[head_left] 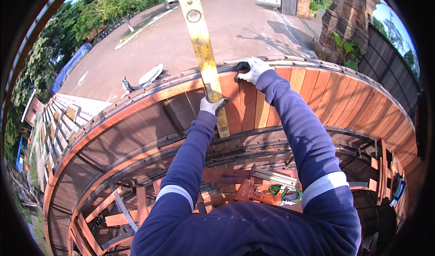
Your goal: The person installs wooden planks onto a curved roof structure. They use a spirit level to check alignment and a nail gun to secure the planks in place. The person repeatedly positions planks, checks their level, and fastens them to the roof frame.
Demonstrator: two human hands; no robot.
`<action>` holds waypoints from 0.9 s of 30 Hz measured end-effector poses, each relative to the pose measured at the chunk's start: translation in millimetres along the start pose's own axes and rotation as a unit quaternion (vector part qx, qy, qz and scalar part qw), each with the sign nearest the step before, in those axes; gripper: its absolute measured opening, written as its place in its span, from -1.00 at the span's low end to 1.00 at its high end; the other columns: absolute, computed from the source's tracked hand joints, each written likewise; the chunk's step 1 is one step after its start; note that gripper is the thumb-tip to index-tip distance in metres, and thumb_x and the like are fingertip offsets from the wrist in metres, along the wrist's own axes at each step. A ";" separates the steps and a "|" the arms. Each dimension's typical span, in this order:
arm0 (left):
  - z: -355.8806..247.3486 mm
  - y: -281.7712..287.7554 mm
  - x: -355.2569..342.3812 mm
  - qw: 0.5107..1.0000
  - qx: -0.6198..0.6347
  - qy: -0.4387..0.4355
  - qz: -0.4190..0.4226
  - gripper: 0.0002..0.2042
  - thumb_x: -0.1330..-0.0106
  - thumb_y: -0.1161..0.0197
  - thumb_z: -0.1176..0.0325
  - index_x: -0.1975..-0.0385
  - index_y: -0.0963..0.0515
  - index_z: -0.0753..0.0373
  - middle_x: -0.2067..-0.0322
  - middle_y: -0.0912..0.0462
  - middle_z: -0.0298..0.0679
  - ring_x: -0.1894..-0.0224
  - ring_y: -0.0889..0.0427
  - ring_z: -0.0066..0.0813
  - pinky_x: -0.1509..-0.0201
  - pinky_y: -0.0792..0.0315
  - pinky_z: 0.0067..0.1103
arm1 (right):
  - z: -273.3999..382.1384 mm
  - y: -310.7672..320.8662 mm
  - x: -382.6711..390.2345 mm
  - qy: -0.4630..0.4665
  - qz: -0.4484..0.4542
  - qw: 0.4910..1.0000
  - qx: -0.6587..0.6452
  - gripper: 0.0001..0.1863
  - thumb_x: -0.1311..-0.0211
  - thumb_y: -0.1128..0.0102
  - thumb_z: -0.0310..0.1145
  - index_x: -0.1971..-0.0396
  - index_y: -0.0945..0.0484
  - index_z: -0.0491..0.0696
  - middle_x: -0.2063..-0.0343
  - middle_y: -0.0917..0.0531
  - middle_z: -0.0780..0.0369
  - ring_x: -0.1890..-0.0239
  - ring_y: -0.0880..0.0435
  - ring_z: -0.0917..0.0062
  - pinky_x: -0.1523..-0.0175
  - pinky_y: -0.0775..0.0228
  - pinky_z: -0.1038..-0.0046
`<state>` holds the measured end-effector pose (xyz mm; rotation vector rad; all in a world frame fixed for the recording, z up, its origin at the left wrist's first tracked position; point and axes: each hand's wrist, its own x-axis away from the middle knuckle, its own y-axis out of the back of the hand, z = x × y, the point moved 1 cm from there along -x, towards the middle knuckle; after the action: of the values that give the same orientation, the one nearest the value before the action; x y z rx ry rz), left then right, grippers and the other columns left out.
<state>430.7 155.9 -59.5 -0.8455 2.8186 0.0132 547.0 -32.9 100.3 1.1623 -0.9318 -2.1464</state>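
My left hand [213, 104], in a white glove with dark coating, grips a long yellow spirit level [200, 43], scuffed and tilted slightly, its lower end over the curved row of reddish wooden slats [299, 81]. Just right of the level, my right hand [252, 70], gloved the same way, has its fingers curled over the upper edge of a slat [248, 102] at the rim. Left of the level, the boards [140, 127] are darker and shaded.
Below are curved metal rails [272, 133], loose timber [113, 217], an orange power tool [249, 192] with a green hose and metal strips. Beyond the rim lie a paved yard [253, 25], white object [152, 74], blue tarp [70, 68], carved pillar [340, 20] and dark fence [385, 61].
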 end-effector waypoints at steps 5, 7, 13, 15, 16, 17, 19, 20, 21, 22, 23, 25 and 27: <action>0.8 3.0 1.4 1.000 0.006 -0.005 -0.014 -0.76 0.00 -0.51 0.46 0.35 -0.61 0.30 0.42 -0.67 -0.35 0.45 -0.57 -0.64 0.32 -0.50 -0.61 | -6.4 -5.3 -1.4 0.003 -0.010 1.000 0.003 -0.63 0.12 -0.42 -0.10 0.27 -0.68 0.06 0.26 -0.70 0.17 0.10 -0.63 0.26 -0.02 -0.45 0.31; -0.8 4.4 0.5 1.000 0.016 -0.003 -0.016 -0.76 0.00 -0.51 0.46 0.34 -0.61 0.30 0.42 -0.67 -0.35 0.44 -0.57 -0.64 0.32 -0.50 -0.61 | -7.1 -6.9 -3.0 -0.002 -0.008 1.000 0.002 -0.63 0.12 -0.43 -0.10 0.26 -0.68 0.06 0.26 -0.70 0.18 0.10 -0.63 0.26 -0.02 -0.45 0.31; -14.0 -0.7 8.3 1.000 0.010 -0.003 -0.002 -0.75 -0.01 -0.50 0.46 0.32 -0.61 0.30 0.41 -0.67 -0.36 0.44 -0.58 -0.63 0.32 -0.49 -0.62 | -9.2 -6.3 -2.6 -0.004 0.003 1.000 0.003 -0.65 0.08 -0.44 -0.19 0.25 -0.67 0.02 0.24 -0.69 0.16 0.12 -0.63 0.27 -0.03 -0.46 0.34; 0.1 6.1 1.2 1.000 0.017 -0.006 -0.006 -0.75 -0.01 -0.50 0.46 0.32 -0.61 0.30 0.41 -0.67 -0.36 0.44 -0.58 -0.63 0.32 -0.49 -0.61 | -4.9 -6.7 -3.3 -0.003 0.004 1.000 0.006 -0.66 0.08 -0.44 -0.20 0.25 -0.67 0.02 0.24 -0.68 0.16 0.12 -0.63 0.27 -0.03 -0.46 0.34; 1.3 6.1 0.2 1.000 0.021 -0.007 -0.006 -0.76 -0.02 -0.50 0.46 0.32 -0.61 0.30 0.42 -0.67 -0.36 0.44 -0.58 -0.63 0.32 -0.49 -0.61 | -3.5 -5.9 -2.5 -0.004 0.005 1.000 0.008 -0.66 0.08 -0.43 -0.21 0.25 -0.67 0.02 0.23 -0.68 0.16 0.12 -0.63 0.27 -0.04 -0.46 0.34; 2.5 6.4 -0.3 1.000 0.009 -0.005 -0.006 -0.76 -0.02 -0.50 0.45 0.33 -0.61 0.30 0.42 -0.67 -0.36 0.45 -0.57 -0.63 0.33 -0.49 -0.61 | -3.6 -6.0 -2.5 -0.003 0.004 1.000 0.009 -0.66 0.08 -0.43 -0.21 0.24 -0.67 0.02 0.23 -0.68 0.16 0.12 -0.63 0.27 -0.03 -0.46 0.34; 1.9 5.0 -0.7 1.000 -0.017 -0.003 -0.006 -0.76 -0.02 -0.51 0.43 0.33 -0.61 0.29 0.43 -0.66 -0.37 0.45 -0.56 -0.64 0.34 -0.48 -0.60 | -5.4 -5.3 -2.2 0.000 0.001 1.000 0.010 -0.65 0.08 -0.43 -0.21 0.24 -0.67 0.02 0.22 -0.68 0.16 0.12 -0.63 0.27 -0.03 -0.46 0.34; 0.2 3.4 0.0 1.000 -0.013 0.000 -0.002 -0.75 -0.02 -0.51 0.42 0.34 -0.61 0.29 0.44 -0.66 -0.37 0.46 -0.56 -0.64 0.34 -0.48 -0.60 | -7.0 -5.5 -1.9 0.003 0.000 1.000 0.014 -0.66 0.08 -0.43 -0.21 0.24 -0.67 0.03 0.22 -0.68 0.16 0.12 -0.63 0.27 -0.03 -0.46 0.34; -1.3 1.8 1.4 1.000 -0.009 0.003 0.003 -0.75 -0.01 -0.52 0.40 0.35 -0.61 0.29 0.45 -0.66 -0.38 0.46 -0.55 -0.64 0.35 -0.48 -0.60 | -8.9 -6.5 -1.7 0.005 -0.001 1.000 0.018 -0.66 0.08 -0.43 -0.21 0.24 -0.67 0.03 0.22 -0.68 0.16 0.12 -0.63 0.27 -0.03 -0.46 0.34; -2.3 1.5 2.5 1.000 -0.005 0.006 0.006 -0.75 -0.01 -0.53 0.38 0.36 -0.61 0.29 0.46 -0.65 -0.38 0.46 -0.54 -0.64 0.35 -0.47 -0.60 | -8.4 -6.6 -2.7 0.010 -0.002 1.000 0.021 -0.66 0.08 -0.43 -0.21 0.24 -0.67 0.03 0.22 -0.68 0.16 0.12 -0.63 0.27 -0.03 -0.46 0.34; -3.6 1.3 3.3 1.000 -0.021 0.004 0.002 -0.74 0.00 -0.53 0.37 0.36 -0.62 0.29 0.46 -0.65 -0.38 0.47 -0.54 -0.64 0.36 -0.47 -0.59 | -8.0 -6.5 -2.6 0.010 -0.003 1.000 0.017 -0.65 0.09 -0.43 -0.18 0.24 -0.67 0.04 0.23 -0.68 0.16 0.10 -0.62 0.27 -0.04 -0.45 0.33; -5.1 0.8 3.8 0.999 -0.050 -0.002 -0.006 -0.72 0.01 -0.55 0.34 0.38 -0.62 0.28 0.47 -0.65 -0.39 0.47 -0.52 -0.64 0.37 -0.46 -0.59 | -6.6 -5.2 -1.5 0.010 -0.005 1.000 0.009 -0.62 0.10 -0.41 -0.12 0.24 -0.66 0.05 0.23 -0.69 0.15 0.07 -0.60 0.25 -0.06 -0.42 0.31; -1.6 0.9 1.8 1.000 -0.026 -0.001 0.002 -0.71 0.03 -0.56 0.32 0.38 -0.62 0.28 0.47 -0.65 -0.39 0.47 -0.52 -0.64 0.36 -0.46 -0.59 | -12.7 -9.1 -3.0 -0.002 -0.004 1.000 -0.004 -0.62 0.11 -0.41 -0.12 0.24 -0.66 0.05 0.22 -0.69 0.16 0.07 -0.60 0.25 -0.07 -0.42 0.31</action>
<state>428.5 155.6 -58.2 -0.8515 2.8296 0.0874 558.3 -29.1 89.8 1.1604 -0.9215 -2.1588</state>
